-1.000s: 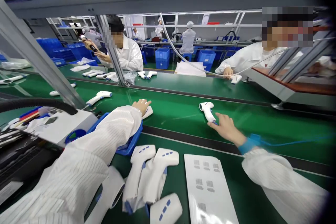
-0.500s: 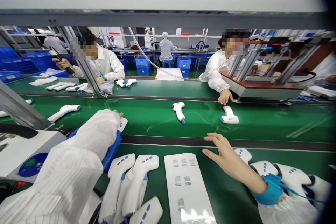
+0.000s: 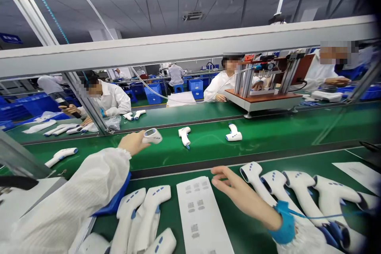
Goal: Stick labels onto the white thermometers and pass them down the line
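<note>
My left hand [image 3: 133, 142] reaches over the green belt, gripping a white thermometer gun [image 3: 152, 136] whose small display faces up. With fingers apart and nothing in it, my right hand [image 3: 230, 184] hovers beside a white sheet of printed codes [image 3: 198, 214]; a blue strap circles that wrist. Several white guns [image 3: 154, 210] lie left of the sheet, and more [image 3: 300, 186] are in a row on the right. On the belt [image 3: 205, 154] rest a gun in the middle [image 3: 185, 136], another to its right [image 3: 234, 133], and one at far left [image 3: 62, 156].
A blue bin [image 3: 117, 198] sits under my left forearm. A metal post [image 3: 86, 103] and a long white beam [image 3: 190, 43] cross the view. Opposite are co-workers, a red-brown fixture [image 3: 262, 97] and guns on the far bench. Another paper [image 3: 360, 172] lies at right.
The view has tilted up and turned right. My left hand, earlier mostly behind its sleeve, now shows with a gun over the belt. A co-worker's hand has left the gun on the belt's right.
</note>
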Demonstrator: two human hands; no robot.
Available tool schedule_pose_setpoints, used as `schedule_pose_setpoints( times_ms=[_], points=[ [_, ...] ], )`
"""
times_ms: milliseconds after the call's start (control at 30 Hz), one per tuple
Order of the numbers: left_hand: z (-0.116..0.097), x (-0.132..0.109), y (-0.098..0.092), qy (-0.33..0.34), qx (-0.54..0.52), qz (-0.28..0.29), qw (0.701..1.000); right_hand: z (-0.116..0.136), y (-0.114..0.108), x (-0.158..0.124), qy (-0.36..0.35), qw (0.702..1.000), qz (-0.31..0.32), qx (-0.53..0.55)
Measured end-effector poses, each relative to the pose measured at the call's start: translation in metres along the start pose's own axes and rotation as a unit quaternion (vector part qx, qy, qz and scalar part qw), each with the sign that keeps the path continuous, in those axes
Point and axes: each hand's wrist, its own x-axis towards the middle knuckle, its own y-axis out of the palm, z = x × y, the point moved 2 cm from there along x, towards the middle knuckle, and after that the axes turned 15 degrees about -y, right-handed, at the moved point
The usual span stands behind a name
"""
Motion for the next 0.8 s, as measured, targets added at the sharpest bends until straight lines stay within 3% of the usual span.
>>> schedule_pose_setpoints(
  times_ms=[133,200,300,333,400,467,567,667,800],
  points=[
    [-0.057,-0.101,0.025,0.076,-0.157,0.126,0.977,0.026,0.032,-0.001,-0.003,0.987,-0.015,0.158],
    [-0.077,-0.159,0.044,0.085,-0.374,0.261,0.886,0.037,0.045,-0.010,-0.012,0.982,0.001,0.189],
    [-0.086,-0.227,0.078,-0.028,-0.575,0.411,0.707,0.045,0.057,-0.030,-0.014,0.981,0.083,0.178],
    [-0.086,-0.243,0.089,-0.060,-0.621,0.424,0.657,0.043,0.058,-0.035,-0.022,0.979,0.117,0.164],
    [-0.086,-0.265,0.109,-0.117,-0.682,0.395,0.604,0.030,0.055,-0.039,-0.051,0.980,0.157,0.106],
    [-0.087,-0.278,0.125,-0.184,-0.707,0.340,0.592,0.007,0.048,-0.033,-0.078,0.987,0.138,0.006],
    [-0.098,-0.282,0.139,-0.255,-0.700,0.275,0.608,-0.032,0.041,-0.015,-0.088,0.986,0.076,-0.123],
    [-0.109,-0.276,0.144,-0.271,-0.686,0.234,0.633,-0.056,0.045,-0.003,-0.090,0.981,0.058,-0.159],
    [-0.112,-0.269,0.147,-0.270,-0.673,0.225,0.651,-0.061,0.054,0.002,-0.095,0.981,0.052,-0.162]
  ],
)
